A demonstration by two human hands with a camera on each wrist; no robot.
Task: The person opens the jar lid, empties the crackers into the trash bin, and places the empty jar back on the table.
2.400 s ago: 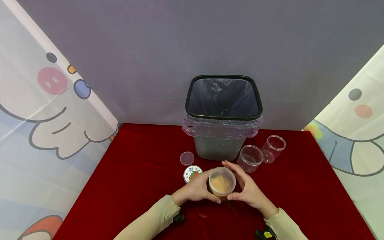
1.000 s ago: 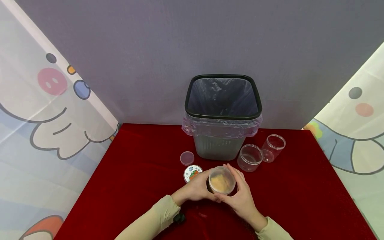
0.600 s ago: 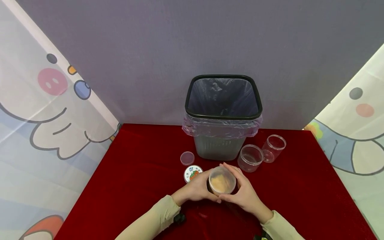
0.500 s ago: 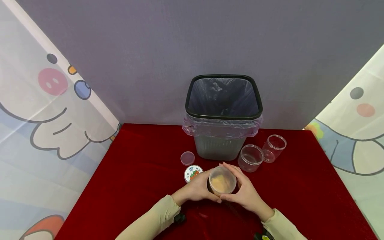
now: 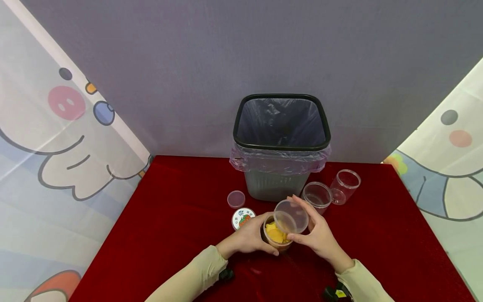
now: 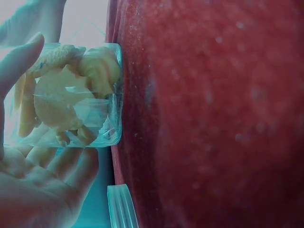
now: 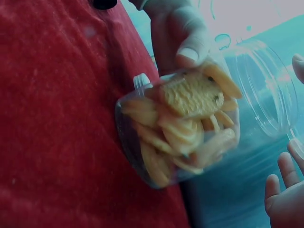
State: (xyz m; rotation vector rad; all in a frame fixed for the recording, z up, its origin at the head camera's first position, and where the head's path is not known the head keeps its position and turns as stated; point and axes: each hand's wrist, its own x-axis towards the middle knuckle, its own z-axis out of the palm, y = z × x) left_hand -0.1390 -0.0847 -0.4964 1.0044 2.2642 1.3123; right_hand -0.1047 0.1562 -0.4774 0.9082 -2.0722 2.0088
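Observation:
My left hand grips a clear plastic jar from its left side, fingers and thumb around the wall. Yellow biscuits fill much of it and show through the side in both wrist views, some shaped like shells or swirls. My right hand pinches a translucent round lid by its edge, thumb nearest me and fingers at the far side. The lid is tilted above the right part of the jar's mouth, leaving the left part uncovered. A white printed lid lies just beyond my left hand, partly hidden by it.
A grey bin with a black rim and a pink liner stands behind the jar. Two clear empty jars are right of it, the farther one taller. A small pinkish lid lies on the red cloth left of the bin.
The translucent lid, which covered the jar, is now lifted and shifted up and right, baring the biscuits. My right hand has moved right with it; my left hand stays on the jar.

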